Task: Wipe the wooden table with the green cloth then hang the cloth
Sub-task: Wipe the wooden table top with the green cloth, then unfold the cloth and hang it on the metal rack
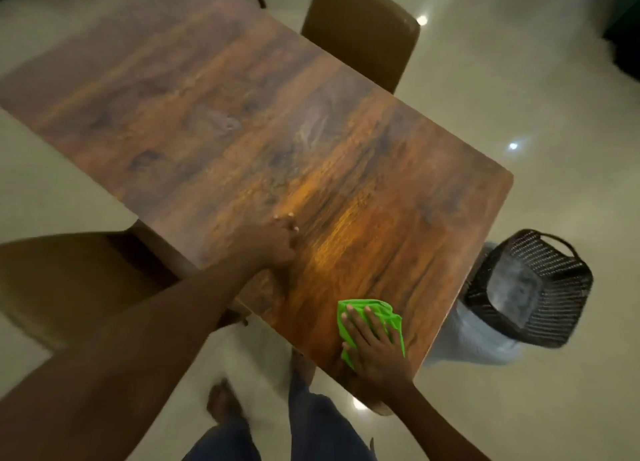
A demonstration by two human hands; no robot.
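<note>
We press the green cloth (372, 325) flat under our open right hand (372, 348) at the lower right of the tabletop (242, 121), left hand (277, 244) resting empty mid-frame, so wiping looks underway and hanging remains.

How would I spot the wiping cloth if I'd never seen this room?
Find the long wooden table. At its near right corner, the right hand presses flat on the green cloth. It is the only bright green thing among browns and pale floor.
</note>
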